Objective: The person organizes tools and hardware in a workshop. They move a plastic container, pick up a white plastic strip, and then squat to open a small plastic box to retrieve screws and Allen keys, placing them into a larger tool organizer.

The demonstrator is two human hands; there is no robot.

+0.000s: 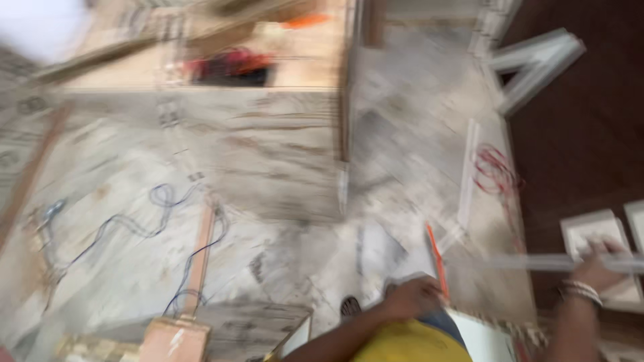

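The view is heavily motion-blurred. My left hand (416,298) is closed around a thin orange tool (436,258) that points up and away from me, low over the marble floor (268,161). My right hand (597,265), with bangles on the wrist, grips a long white plastic strip (523,261) that runs level to the left. That hand is over a white square plate (594,231) lying on a dark brown surface (583,134). Yellow clothing (409,342) shows at the bottom edge.
A coil of red wire (496,171) lies beside another white strip (467,171). Blue wire (134,224) snakes across the floor at left near a wooden batten (199,258). White angled trim pieces (537,60) sit at top right. A wooden box (268,47) with red items stands at the top.
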